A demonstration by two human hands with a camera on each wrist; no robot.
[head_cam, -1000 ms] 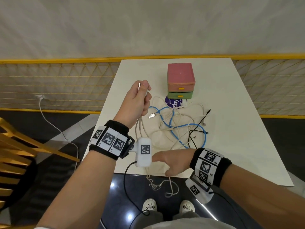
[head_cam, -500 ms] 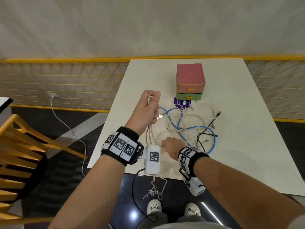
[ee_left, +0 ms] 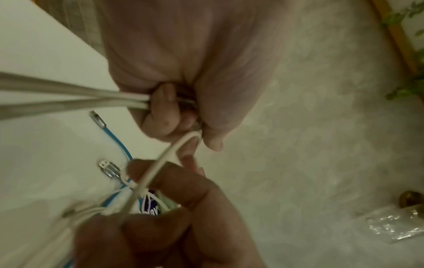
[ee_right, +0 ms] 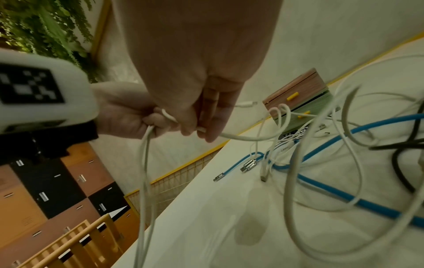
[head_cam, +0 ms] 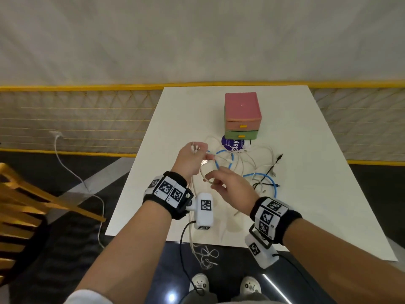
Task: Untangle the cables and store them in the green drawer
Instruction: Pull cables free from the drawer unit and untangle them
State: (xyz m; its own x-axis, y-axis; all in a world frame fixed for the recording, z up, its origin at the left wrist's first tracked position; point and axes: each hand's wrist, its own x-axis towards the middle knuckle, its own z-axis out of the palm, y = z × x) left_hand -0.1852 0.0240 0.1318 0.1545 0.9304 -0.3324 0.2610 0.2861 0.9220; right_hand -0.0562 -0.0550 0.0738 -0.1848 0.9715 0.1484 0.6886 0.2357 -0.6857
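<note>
A tangle of white, blue and black cables [head_cam: 247,165] lies on the white table [head_cam: 306,205] in front of the stacked drawers. The green drawer [head_cam: 241,134] is the bottom one, closed, under a pink drawer [head_cam: 242,121]. My left hand [head_cam: 196,149] is raised over the table's left part and grips a white cable [ee_left: 69,94] in its fist. The strands hang down past the front edge to a knotted end [head_cam: 206,257]. My right hand [head_cam: 210,179] is just right of it and pinches the same white cable [ee_right: 241,137] where it leads into the tangle. A blue cable [ee_right: 344,197] crosses the pile.
A purple round sticker [head_cam: 232,142] lies under the cables by the drawers. A wooden chair [head_cam: 32,205] stands left of the table. A yellow mesh fence [head_cam: 87,119] runs behind, with a white cord [head_cam: 65,163] on the floor. My shoes [head_cam: 199,284] show below the table's front edge.
My right hand has lifted off the table's front edge, moved up to the left hand and taken hold of the white cable. My left hand has kept its grip.
</note>
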